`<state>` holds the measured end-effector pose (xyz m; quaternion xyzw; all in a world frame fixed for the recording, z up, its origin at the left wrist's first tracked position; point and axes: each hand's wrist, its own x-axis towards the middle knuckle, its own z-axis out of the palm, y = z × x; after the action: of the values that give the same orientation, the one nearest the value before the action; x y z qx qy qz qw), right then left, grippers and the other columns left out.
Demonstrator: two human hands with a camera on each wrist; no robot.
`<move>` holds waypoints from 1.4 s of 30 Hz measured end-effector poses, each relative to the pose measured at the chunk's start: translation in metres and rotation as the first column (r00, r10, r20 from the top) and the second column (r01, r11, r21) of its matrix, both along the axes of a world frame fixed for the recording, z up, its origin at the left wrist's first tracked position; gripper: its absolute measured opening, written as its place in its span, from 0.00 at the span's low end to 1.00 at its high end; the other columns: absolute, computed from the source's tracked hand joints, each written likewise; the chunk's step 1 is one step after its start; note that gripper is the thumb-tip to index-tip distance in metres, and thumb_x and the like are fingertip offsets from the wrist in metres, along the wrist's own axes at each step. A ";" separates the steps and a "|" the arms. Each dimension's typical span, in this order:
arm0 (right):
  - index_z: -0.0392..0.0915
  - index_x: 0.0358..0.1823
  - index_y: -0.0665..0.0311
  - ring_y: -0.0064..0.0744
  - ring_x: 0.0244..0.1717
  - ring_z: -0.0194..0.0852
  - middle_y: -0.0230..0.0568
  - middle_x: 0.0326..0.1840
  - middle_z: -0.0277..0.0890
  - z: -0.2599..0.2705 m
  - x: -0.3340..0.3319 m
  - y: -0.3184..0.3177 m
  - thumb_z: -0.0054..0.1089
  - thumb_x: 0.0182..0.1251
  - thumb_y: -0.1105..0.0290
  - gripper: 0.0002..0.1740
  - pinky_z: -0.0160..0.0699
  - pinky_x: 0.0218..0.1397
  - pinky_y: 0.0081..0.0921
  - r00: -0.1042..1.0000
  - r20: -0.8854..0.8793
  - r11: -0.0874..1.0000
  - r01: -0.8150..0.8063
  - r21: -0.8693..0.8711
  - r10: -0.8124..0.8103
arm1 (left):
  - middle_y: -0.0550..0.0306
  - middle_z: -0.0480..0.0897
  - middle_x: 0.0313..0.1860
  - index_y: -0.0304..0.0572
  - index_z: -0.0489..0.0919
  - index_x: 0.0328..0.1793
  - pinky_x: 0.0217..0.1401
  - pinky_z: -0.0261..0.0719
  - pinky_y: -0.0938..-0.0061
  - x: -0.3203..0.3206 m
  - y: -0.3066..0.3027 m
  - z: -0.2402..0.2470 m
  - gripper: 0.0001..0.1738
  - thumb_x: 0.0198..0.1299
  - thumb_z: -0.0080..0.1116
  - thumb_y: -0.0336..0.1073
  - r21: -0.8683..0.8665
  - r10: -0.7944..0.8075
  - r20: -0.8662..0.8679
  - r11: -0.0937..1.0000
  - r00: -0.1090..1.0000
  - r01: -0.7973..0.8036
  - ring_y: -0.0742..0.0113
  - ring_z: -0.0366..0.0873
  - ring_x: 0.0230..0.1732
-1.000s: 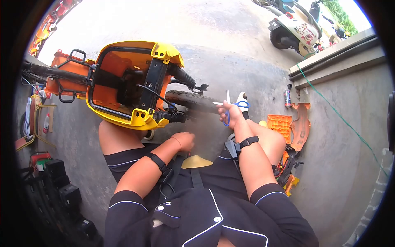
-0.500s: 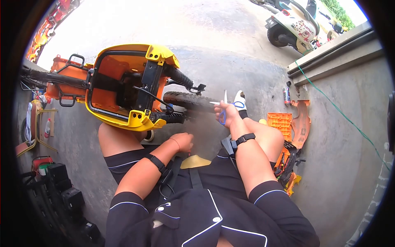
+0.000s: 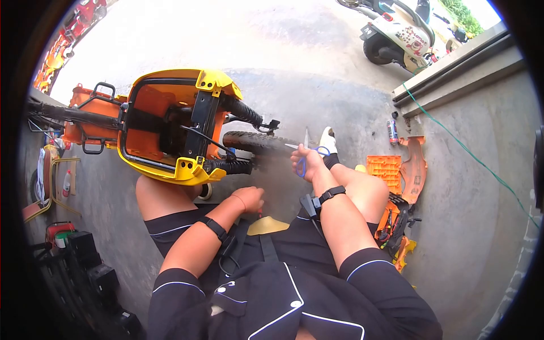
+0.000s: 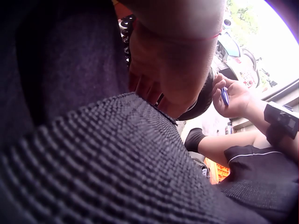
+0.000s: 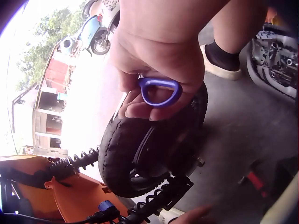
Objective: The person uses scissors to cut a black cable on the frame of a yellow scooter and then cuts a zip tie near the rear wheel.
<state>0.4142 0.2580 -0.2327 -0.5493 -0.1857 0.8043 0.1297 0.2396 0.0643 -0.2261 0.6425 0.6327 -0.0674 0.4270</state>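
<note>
My right hand (image 3: 307,162) holds a pair of scissors (image 3: 301,166) with blue handles, its fingers curled about them. The two pale blades stand spread apart, pointing away from me near the tyre (image 3: 255,140). In the right wrist view one blue handle loop (image 5: 161,92) hangs below the palm, with fingers showing through it. My left hand (image 3: 249,198) is low between my thighs, beside a small yellow patch (image 3: 267,225) at my lap. Its fingers bend downward in the left wrist view, partly hidden by a dark strap (image 4: 103,154); I cannot tell whether it holds anything.
The yellow and orange vehicle body (image 3: 164,175) with springs and a wheel stands ahead at left. Orange plastic parts (image 3: 383,173) and a can (image 3: 392,131) lie at right. A red-handled tool (image 5: 256,182) is on the floor. Black blocks (image 3: 93,260) sit at left; a scooter (image 3: 399,37) stands beyond.
The head view has swung slightly, so the scene sits a little further left and the vehicle lower. My right hand keeps the scissors, blades still spread; my left hand stays low between my thighs.
</note>
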 end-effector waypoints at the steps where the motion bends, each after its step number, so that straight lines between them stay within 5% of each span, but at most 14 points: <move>1: 0.76 0.41 0.65 0.36 0.26 0.72 0.40 0.31 0.77 -0.002 0.000 0.001 0.51 0.76 0.50 0.22 0.74 0.29 0.37 0.999 0.027 1.000 0.023 -0.001 -0.023 | 0.41 0.80 0.57 0.44 0.77 0.64 0.65 0.75 0.57 0.000 0.000 0.001 0.24 0.64 0.56 0.44 -0.005 -0.001 -0.004 1.000 1.000 0.001 0.44 0.77 0.61; 7: 0.74 0.56 0.70 0.43 0.32 0.80 0.54 0.46 0.82 -0.012 -0.004 -0.012 0.49 0.76 0.47 0.29 0.80 0.34 0.41 0.998 0.058 0.997 0.033 0.064 -0.037 | 0.42 0.81 0.57 0.45 0.77 0.64 0.65 0.75 0.57 0.002 -0.001 0.002 0.24 0.65 0.56 0.45 0.034 0.005 0.010 0.999 1.000 -0.005 0.44 0.78 0.60; 15: 0.72 0.38 0.64 0.41 0.24 0.80 0.45 0.27 0.79 0.000 -0.004 -0.031 0.43 0.76 0.39 0.31 0.77 0.26 0.39 0.983 0.164 0.983 -0.107 0.149 0.082 | 0.42 0.80 0.59 0.46 0.76 0.66 0.66 0.75 0.57 0.005 0.001 -0.008 0.26 0.64 0.55 0.47 0.001 -0.061 -0.014 0.998 0.998 0.061 0.46 0.78 0.62; 22: 0.75 0.34 0.64 0.40 0.24 0.78 0.47 0.29 0.80 -0.001 0.002 -0.017 0.49 0.73 0.39 0.31 0.79 0.30 0.40 0.987 0.125 0.993 -0.103 0.052 0.096 | 0.42 0.80 0.59 0.45 0.77 0.65 0.66 0.75 0.58 -0.004 -0.004 -0.002 0.26 0.64 0.56 0.47 0.015 -0.032 -0.019 0.999 0.999 0.032 0.46 0.78 0.62; 24: 0.77 0.35 0.62 0.38 0.24 0.76 0.44 0.31 0.80 -0.001 -0.001 -0.016 0.50 0.74 0.41 0.28 0.72 0.26 0.35 0.986 0.157 0.995 -0.069 0.067 0.058 | 0.41 0.80 0.58 0.44 0.76 0.65 0.66 0.75 0.57 -0.006 -0.004 -0.004 0.26 0.64 0.56 0.47 0.027 -0.018 -0.004 0.999 1.000 0.018 0.44 0.78 0.61; 26: 0.76 0.33 0.60 0.25 0.20 0.62 0.33 0.24 0.69 -0.016 0.001 -0.008 0.60 0.70 0.50 0.19 0.57 0.22 0.28 0.990 0.133 0.996 0.038 0.081 -0.049 | 0.40 0.81 0.57 0.43 0.76 0.65 0.66 0.75 0.56 -0.006 -0.004 -0.005 0.26 0.65 0.56 0.46 0.036 0.001 0.019 0.999 1.000 -0.001 0.44 0.78 0.61; 27: 0.67 0.25 0.52 0.19 0.13 0.47 0.23 0.16 0.57 0.018 -0.008 -0.013 0.61 0.70 0.57 0.17 0.45 0.18 0.25 0.968 0.204 0.984 0.122 0.131 -0.147 | 0.40 0.81 0.57 0.42 0.76 0.65 0.65 0.75 0.56 -0.004 -0.003 -0.003 0.26 0.65 0.56 0.46 0.044 0.007 0.024 0.999 1.000 -0.008 0.44 0.78 0.61; 32: 0.76 0.34 0.59 0.26 0.21 0.66 0.31 0.25 0.71 0.007 -0.007 -0.008 0.64 0.69 0.62 0.10 0.67 0.23 0.26 0.971 0.134 0.963 0.168 0.209 -0.198 | 0.41 0.81 0.58 0.42 0.76 0.64 0.65 0.75 0.56 0.002 0.002 0.003 0.25 0.65 0.55 0.45 -0.004 -0.003 0.027 1.000 1.000 0.004 0.44 0.78 0.61; 34: 0.76 0.34 0.61 0.28 0.24 0.72 0.33 0.26 0.73 0.010 0.001 -0.005 0.63 0.71 0.59 0.13 0.75 0.27 0.28 0.994 0.057 0.993 0.093 0.075 -0.098 | 0.41 0.81 0.56 0.42 0.77 0.62 0.64 0.75 0.55 0.002 0.004 -0.003 0.23 0.66 0.54 0.45 0.017 -0.008 0.030 1.000 1.000 0.007 0.44 0.78 0.60; 42: 0.78 0.35 0.62 0.32 0.25 0.74 0.36 0.27 0.77 0.008 0.004 0.003 0.61 0.70 0.53 0.18 0.78 0.30 0.33 0.993 0.116 0.997 0.032 -0.066 -0.025 | 0.43 0.84 0.54 0.41 0.77 0.63 0.63 0.76 0.57 -0.001 0.009 -0.002 0.23 0.65 0.55 0.43 -0.032 -0.001 0.046 0.999 0.999 0.002 0.46 0.80 0.58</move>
<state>0.4178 0.2605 -0.2242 -0.6014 -0.1577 0.7752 0.1116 0.2386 0.0735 -0.2284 0.6376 0.6210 -0.0629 0.4515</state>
